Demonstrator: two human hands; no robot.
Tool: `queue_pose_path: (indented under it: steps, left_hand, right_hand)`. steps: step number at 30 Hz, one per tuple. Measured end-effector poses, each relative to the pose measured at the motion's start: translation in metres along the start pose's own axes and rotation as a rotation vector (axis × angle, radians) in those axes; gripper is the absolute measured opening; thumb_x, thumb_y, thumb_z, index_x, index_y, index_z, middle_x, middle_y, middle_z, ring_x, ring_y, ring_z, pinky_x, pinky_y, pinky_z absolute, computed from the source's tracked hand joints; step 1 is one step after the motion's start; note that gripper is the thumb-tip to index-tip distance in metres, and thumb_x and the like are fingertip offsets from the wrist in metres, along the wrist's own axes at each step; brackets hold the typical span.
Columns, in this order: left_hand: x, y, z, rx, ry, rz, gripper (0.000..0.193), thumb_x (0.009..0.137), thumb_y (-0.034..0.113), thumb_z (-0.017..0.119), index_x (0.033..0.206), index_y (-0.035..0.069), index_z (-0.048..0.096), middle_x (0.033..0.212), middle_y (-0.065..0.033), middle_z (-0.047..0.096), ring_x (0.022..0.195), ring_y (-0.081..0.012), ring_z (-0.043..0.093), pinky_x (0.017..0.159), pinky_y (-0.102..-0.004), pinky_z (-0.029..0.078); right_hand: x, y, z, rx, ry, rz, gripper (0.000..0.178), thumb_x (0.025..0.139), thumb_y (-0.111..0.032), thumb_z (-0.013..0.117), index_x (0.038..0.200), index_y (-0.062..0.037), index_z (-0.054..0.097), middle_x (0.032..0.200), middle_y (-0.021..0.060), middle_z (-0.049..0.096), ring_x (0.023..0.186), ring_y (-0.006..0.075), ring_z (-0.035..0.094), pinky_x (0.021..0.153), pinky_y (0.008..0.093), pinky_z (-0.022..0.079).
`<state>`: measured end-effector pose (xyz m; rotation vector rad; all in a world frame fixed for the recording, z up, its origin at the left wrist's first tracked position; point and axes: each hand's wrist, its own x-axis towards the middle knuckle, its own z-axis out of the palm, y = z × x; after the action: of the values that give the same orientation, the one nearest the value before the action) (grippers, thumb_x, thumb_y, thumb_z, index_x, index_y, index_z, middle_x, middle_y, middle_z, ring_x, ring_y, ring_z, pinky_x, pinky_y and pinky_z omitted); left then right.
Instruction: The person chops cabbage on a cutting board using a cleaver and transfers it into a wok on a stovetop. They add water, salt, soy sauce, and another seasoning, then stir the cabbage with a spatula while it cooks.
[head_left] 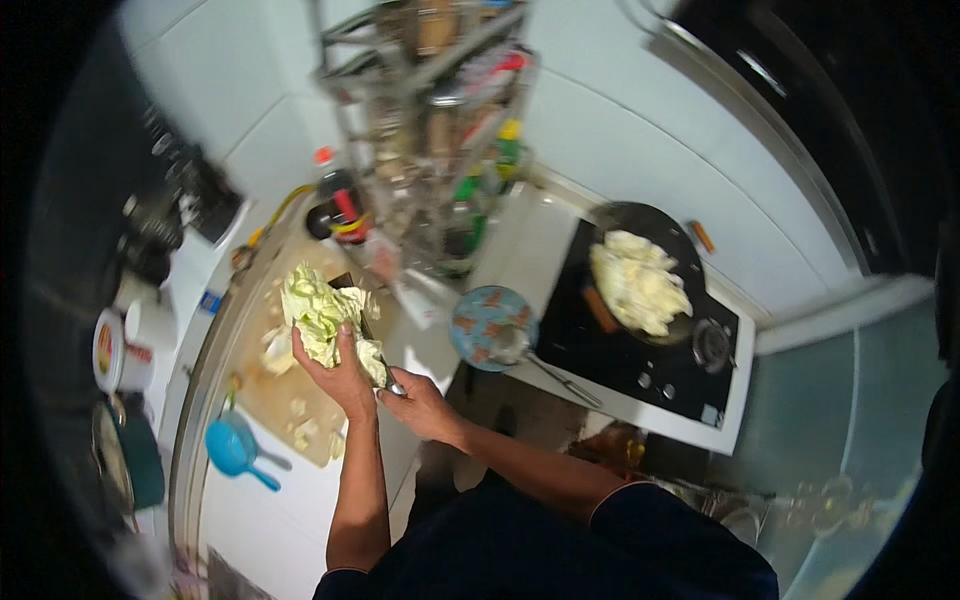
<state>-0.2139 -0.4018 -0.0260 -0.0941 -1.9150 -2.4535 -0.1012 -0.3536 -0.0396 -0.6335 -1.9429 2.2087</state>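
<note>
A heap of cut, pale green cabbage leaves is held up over the left counter. My left hand is closed around its near side, thumb on top. Beside it, my right hand grips the handle of a kitchen knife. Most of the blade is hidden by the leaves; a dark part shows at their far right edge. Beneath lies a wooden cutting board with cabbage scraps on it. To the right, a dark wok on the stove holds more pale cabbage.
A blue patterned plate and a metal spatula lie at the black cooktop's left edge. A blue plastic scoop sits near the board. Behind stand a dark bottle and a crowded metal rack.
</note>
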Motion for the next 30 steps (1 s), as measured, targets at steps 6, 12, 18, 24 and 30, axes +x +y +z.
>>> queue_pose_path:
  steps: [6, 12, 18, 24, 30]
  left_hand:
    - [-0.123, 0.016, 0.186, 0.017, -0.405, 0.094, 0.079, 0.090, 0.018, 0.080, 0.151, -0.001, 0.034, 0.146, -0.0182, 0.042, 0.133, -0.0289, 0.044, 0.114, -0.0407, 0.036]
    - [-0.243, -0.014, 0.335, -0.158, -0.699, -0.189, 0.078, 0.091, 0.028, 0.078, 0.150, -0.003, 0.035, 0.141, -0.0204, 0.043, 0.132, -0.0313, 0.045, 0.113, -0.0427, 0.037]
    - [-0.231, -0.118, 0.370, 0.637, -1.183, 0.083, 0.068, 0.097, 0.033, 0.068, 0.150, 0.000, 0.042, 0.140, -0.0220, 0.053, 0.127, -0.0336, 0.054, 0.107, -0.0415, 0.043]
    - [-0.179, 0.007, 0.234, 0.375, -0.839, 0.148, 0.031, 0.099, 0.017, 0.064, 0.128, 0.006, 0.066, 0.112, -0.0103, 0.067, 0.085, -0.0198, 0.061, 0.077, -0.0331, 0.050]
    - [-0.111, -0.029, 0.002, 0.653, -0.377, 0.127, 0.040, 0.089, 0.008, 0.071, 0.128, 0.006, 0.060, 0.121, -0.0162, 0.063, 0.099, -0.0315, 0.063, 0.087, -0.0369, 0.053]
  right_hand:
    - [-0.087, -0.017, -0.186, -0.402, 0.565, -0.385, 0.034, 0.097, -0.020, 0.066, 0.126, -0.0016, 0.063, 0.081, 0.0040, 0.067, 0.066, 0.0094, 0.059, 0.059, 0.0284, 0.049]
    - [-0.183, -0.087, -0.336, -0.450, 0.800, 0.032, 0.027, 0.095, -0.019, 0.068, 0.115, -0.0007, 0.066, 0.073, 0.0041, 0.063, 0.057, 0.0104, 0.057, 0.053, 0.0314, 0.047]
    - [-0.195, -0.050, -0.468, -1.176, 0.746, 0.423, 0.030, 0.095, -0.020, 0.059, 0.116, 0.0014, 0.064, 0.102, 0.0256, 0.068, 0.102, 0.0414, 0.067, 0.082, 0.0579, 0.052]
    - [-0.212, -0.094, -0.467, -1.455, 0.787, 0.310, 0.024, 0.097, -0.018, 0.053, 0.112, -0.0069, 0.067, 0.098, 0.0203, 0.072, 0.090, 0.0442, 0.070, 0.080, 0.0582, 0.054]
    - [-0.232, -0.105, -0.391, -1.152, 0.821, -0.128, 0.039, 0.093, -0.007, 0.064, 0.131, -0.0012, 0.062, 0.118, 0.0248, 0.069, 0.106, 0.0392, 0.067, 0.092, 0.0398, 0.052]
